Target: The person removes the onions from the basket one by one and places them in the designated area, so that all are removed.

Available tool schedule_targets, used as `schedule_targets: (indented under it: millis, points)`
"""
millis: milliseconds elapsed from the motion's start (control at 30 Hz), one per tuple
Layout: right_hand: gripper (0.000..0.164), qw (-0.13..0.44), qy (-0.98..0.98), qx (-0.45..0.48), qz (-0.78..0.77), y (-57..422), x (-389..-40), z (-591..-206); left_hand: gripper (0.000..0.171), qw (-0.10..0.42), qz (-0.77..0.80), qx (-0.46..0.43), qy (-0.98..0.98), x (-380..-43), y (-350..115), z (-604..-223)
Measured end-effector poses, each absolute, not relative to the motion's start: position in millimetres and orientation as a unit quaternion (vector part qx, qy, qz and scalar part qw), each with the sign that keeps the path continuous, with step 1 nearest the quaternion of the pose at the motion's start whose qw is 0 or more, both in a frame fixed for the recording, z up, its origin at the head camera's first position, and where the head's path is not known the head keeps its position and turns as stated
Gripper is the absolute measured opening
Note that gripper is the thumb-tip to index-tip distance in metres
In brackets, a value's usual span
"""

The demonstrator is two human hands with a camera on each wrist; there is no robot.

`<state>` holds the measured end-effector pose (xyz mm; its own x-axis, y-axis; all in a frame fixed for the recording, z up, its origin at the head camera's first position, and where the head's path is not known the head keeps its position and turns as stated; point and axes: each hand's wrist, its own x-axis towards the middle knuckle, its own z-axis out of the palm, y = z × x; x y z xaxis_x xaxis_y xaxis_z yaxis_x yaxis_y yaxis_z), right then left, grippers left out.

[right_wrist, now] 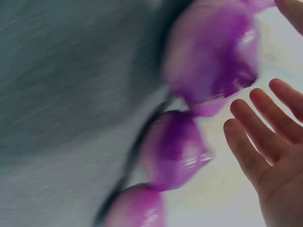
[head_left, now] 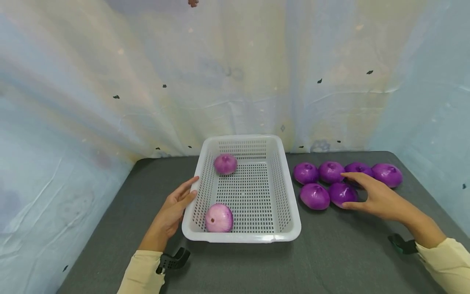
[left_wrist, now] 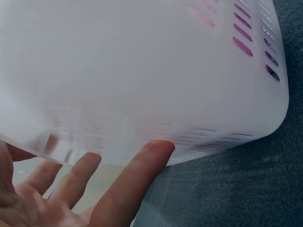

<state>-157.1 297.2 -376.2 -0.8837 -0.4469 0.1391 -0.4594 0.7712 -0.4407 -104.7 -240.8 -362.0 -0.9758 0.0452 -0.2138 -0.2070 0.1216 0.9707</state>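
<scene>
A white slotted plastic basket (head_left: pixel 240 237) stands in the middle of the table with two red onions inside, one onion (head_left: pixel 225 164) near the back left and a paler onion (head_left: pixel 219 218) at the front left. My left hand (head_left: pixel 172 214) touches the basket's left side with fairly straight fingers; the left wrist view shows its fingertips (left_wrist: pixel 158 147) against the outer wall (left_wrist: pixel 142 56). To the basket's right, my right hand (head_left: pixel 380 197) hovers over a glossy purple onion (head_left: pixel 342 193), thumb and fingers spread. In the right wrist view its fingers (right_wrist: pixel 255 132) are extended, holding nothing.
Several more purple onions sit grouped in two rows right of the basket, among them a front-left onion (head_left: pixel 314 196) and a far-right one (head_left: pixel 387 174). A dark grey cloth covers the table (head_left: pixel 235 269). A pale patterned curtain (head_left: pixel 235 81) hangs behind it.
</scene>
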Motion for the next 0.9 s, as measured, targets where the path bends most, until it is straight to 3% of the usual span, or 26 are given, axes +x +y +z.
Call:
schedule_targets:
  millis: [333,567,900]
  points:
    - [0.081,0.019,-0.918,0.299,0.258,228.7,-156.3,-321.9,0.057,0.096,0.654,-0.056,0.748,-104.5,-241.1,-361.5]
    - [0.081,-0.009,-0.893,0.361,0.267,163.3,-163.9,-293.7,0.056,0.095,0.657,-0.057,0.745,-105.1,-241.2,-361.6]
    - [0.062,-0.053,-0.838,0.465,0.281,72.1,-184.9,-290.1,0.056,0.100,0.657,-0.050,0.745,-105.5,-242.5,-362.4]
